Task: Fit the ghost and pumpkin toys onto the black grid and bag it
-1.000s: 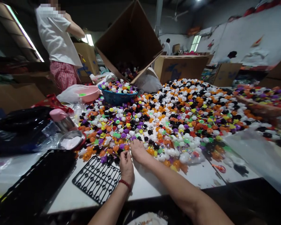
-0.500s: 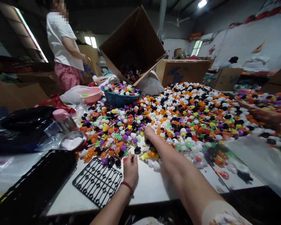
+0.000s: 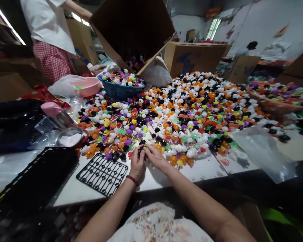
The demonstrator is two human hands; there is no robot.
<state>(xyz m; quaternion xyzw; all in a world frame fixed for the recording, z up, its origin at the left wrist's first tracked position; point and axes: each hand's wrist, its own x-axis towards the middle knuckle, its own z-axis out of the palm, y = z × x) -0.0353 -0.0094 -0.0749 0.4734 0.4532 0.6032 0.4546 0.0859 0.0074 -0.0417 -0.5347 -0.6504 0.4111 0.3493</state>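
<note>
My left hand (image 3: pixel 137 163), with a red bead bracelet (image 3: pixel 132 180) at the wrist, is closed, its fingers pinched together. My right hand (image 3: pixel 155 157) meets it, also closed, with fingertips touching those of the left. Whatever they pinch is too small and covered to name. A dark piece (image 3: pixel 142 142) shows just beyond the fingertips; I cannot tell whether it is held or lying on the table. Ahead spreads a heap of small plastic pieces (image 3: pixel 189 111), in white, orange, black, purple, green and yellow, some with pumpkin or ghost faces. A black grid tray (image 3: pixel 102 174) lies left of my hands.
A large black tray (image 3: pixel 40 178), a metal bowl (image 3: pixel 84 136) and a pink-lidded flask (image 3: pixel 58 114) are at left. Behind stand a blue basket (image 3: pixel 121 91), a pink basin (image 3: pixel 87 88) and a tilted carton (image 3: pixel 164 20). Clear plastic bag (image 3: pixel 265 151) at right. A person (image 3: pixel 47 30) reaches toward the carton.
My right hand has drawn back from the heap to meet my left hand. The view has tipped downward. The other person has stretched an arm to the carton.
</note>
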